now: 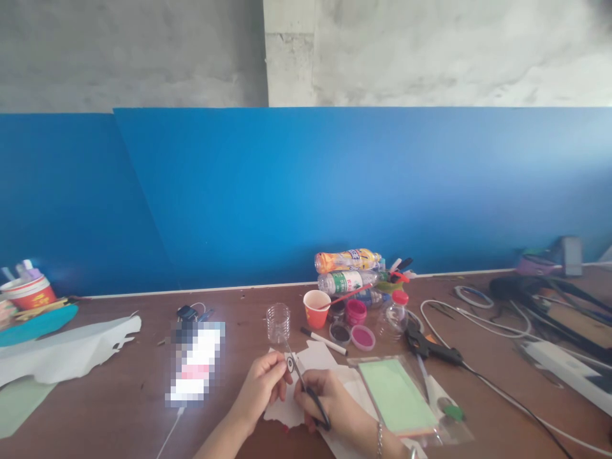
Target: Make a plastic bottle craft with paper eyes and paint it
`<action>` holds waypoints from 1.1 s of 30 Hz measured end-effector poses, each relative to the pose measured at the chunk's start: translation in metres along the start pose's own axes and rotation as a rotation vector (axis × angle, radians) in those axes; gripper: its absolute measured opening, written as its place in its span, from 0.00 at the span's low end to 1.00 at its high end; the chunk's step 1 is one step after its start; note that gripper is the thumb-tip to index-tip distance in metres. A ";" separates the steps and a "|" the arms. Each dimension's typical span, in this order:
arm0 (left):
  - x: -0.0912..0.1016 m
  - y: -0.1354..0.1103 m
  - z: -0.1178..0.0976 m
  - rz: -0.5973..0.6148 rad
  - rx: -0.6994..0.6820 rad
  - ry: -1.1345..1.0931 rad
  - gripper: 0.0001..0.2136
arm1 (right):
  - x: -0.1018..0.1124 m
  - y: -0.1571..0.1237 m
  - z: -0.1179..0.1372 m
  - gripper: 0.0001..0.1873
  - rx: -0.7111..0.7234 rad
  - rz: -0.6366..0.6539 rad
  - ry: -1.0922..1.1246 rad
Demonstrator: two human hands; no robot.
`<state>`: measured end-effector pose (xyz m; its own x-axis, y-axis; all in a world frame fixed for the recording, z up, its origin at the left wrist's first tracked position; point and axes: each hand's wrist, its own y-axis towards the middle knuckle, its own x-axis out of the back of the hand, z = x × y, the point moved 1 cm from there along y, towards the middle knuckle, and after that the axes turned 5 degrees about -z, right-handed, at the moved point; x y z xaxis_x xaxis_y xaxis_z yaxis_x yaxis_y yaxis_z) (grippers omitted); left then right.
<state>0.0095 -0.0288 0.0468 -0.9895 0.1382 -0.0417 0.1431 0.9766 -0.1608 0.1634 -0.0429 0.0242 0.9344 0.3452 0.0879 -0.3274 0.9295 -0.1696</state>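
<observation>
Between its thumb and fingers, my left hand (265, 382) pinches a small white paper piece (289, 362) with a black ring and dot drawn on it. My right hand (329, 398) is wrapped around a pair of scissors (313, 401) with dark handles. Their blades point up and left and meet the edge of the paper piece. Below both hands lie white paper sheets (315, 356) with ragged edges. A black-and-white marker (325, 341) rests just beyond them. Behind the hands stands a clear, ribbed plastic cup-like piece (278, 322).
A red paper cup (316, 312), paint pots (356, 312) and plastic bottles (347, 260) stand or lie at the back. To the right are green paper (396, 392), a glue gun (433, 347) and looping cables (478, 325). A lit phone (196, 363) lies left.
</observation>
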 end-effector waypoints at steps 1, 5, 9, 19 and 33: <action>0.000 -0.001 -0.001 0.009 0.001 0.008 0.14 | 0.000 0.000 -0.001 0.06 0.002 0.003 0.005; -0.001 0.000 -0.002 0.027 0.002 0.016 0.14 | 0.001 -0.001 0.001 0.05 -0.005 0.003 -0.015; 0.001 0.001 0.000 0.038 0.012 0.043 0.14 | 0.000 -0.004 0.010 0.05 -0.045 -0.013 -0.059; 0.005 0.003 0.001 0.052 -0.013 0.096 0.16 | 0.002 0.003 -0.009 0.05 -0.021 -0.003 -0.025; 0.006 0.004 0.000 0.041 -0.022 0.137 0.15 | 0.003 -0.001 0.003 0.07 -0.043 0.033 -0.026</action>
<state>0.0045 -0.0243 0.0461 -0.9763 0.1980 0.0871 0.1848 0.9727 -0.1403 0.1662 -0.0428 0.0271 0.9191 0.3792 0.1067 -0.3511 0.9114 -0.2148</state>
